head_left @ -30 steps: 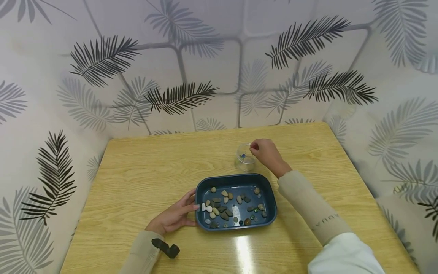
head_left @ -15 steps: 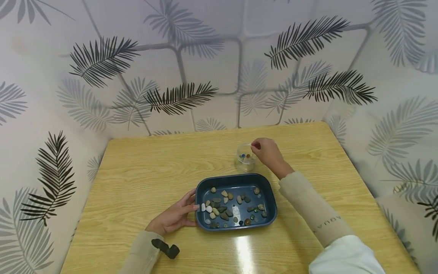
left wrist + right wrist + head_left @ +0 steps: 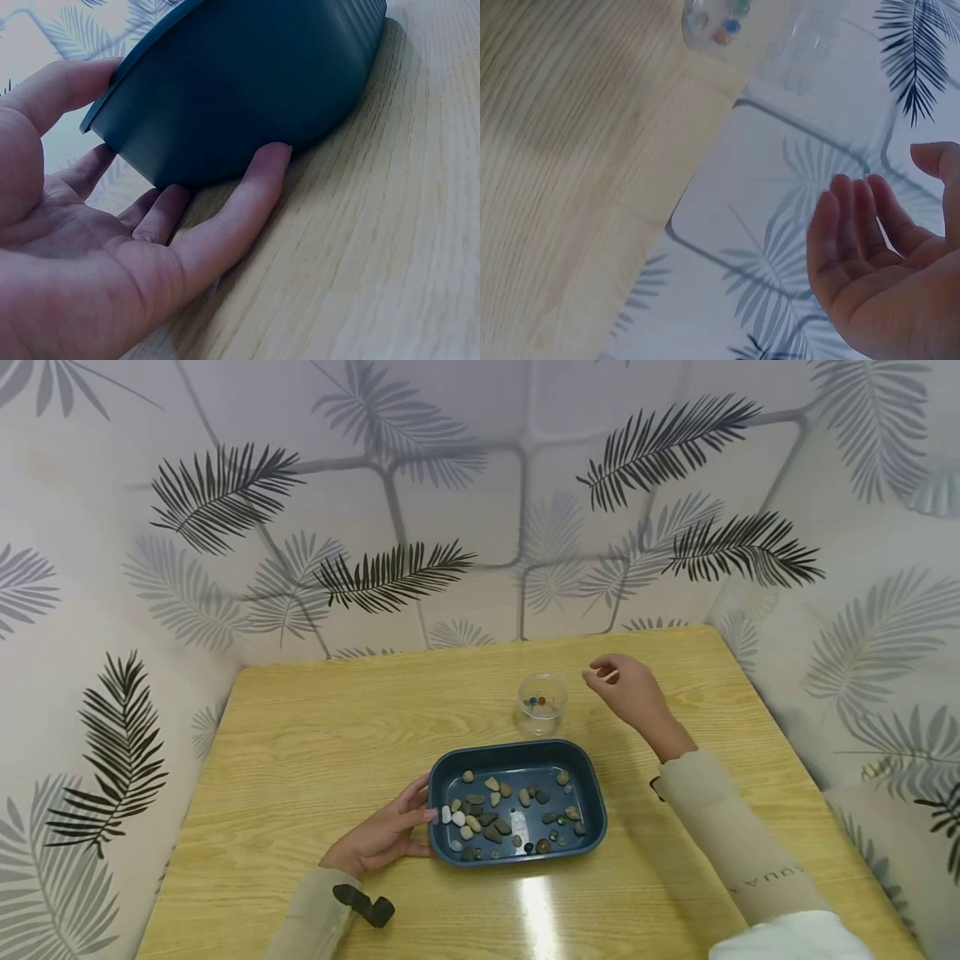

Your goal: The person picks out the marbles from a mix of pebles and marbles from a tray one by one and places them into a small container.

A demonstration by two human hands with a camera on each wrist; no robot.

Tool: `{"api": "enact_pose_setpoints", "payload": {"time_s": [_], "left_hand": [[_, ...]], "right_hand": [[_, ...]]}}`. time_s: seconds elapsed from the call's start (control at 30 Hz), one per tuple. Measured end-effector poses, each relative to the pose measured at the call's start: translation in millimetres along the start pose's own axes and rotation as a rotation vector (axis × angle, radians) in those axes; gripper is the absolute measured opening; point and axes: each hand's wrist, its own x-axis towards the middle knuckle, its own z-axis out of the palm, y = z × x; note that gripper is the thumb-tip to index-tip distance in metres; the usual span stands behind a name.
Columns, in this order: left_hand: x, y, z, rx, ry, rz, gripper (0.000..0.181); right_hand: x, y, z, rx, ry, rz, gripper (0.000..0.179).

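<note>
A dark blue plastic tray (image 3: 517,860) holds pebbles (image 3: 492,833) and several glass marbles (image 3: 553,835). My left hand (image 3: 384,833) holds its left end. In the left wrist view the thumb (image 3: 79,82) is hooked at the rim, while the other fingers lie against the lower wall. Behind the tray stands a clear plastic cup (image 3: 542,722) with a few marbles inside, among them a blue marble (image 3: 732,25), a reddish marble (image 3: 721,37) and a green one. My right hand (image 3: 626,689) is in the air right of the cup, fingers loosely bent, nothing between them.
Everything stands on a wood-grain table (image 3: 337,718). A wall covering (image 3: 480,510) with feather and leaf prints rises behind its back edge and at both sides. A black strap piece (image 3: 363,903) sits on my left sleeve.
A reddish-brown marble now lies in the cup beside the blue one. My right hand has pulled away from the cup to the right, its fingers parted. The left hand and tray stay put.
</note>
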Motion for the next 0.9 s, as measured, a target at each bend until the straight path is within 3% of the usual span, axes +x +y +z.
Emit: {"api": "enact_pose_setpoints", "payload": {"time_s": [0.2, 0.43, 0.6, 0.9], "left_hand": [[1.3, 5.4, -0.7, -0.008, -0.006, 0.002, 0.059], [0.7, 0.1, 1.2, -0.015, -0.014, -0.004, 0.058], [0.2, 0.2, 0.3, -0.018, -0.025, 0.005, 0.057], [0.1, -2.4, 0.0, -0.017, -0.026, 0.036, 0.058]], "right_hand": [[-13.2, 19, -23, 0.022, -0.112, 0.037, 0.054], [-36.8, 45, -25, 0.061, -0.262, 0.118, 0.068], [-48.9, 57, -19, 0.275, -0.399, 0.217, 0.073], [-70.3, 69, 1, 0.701, -0.684, 0.351, 0.062]]}}
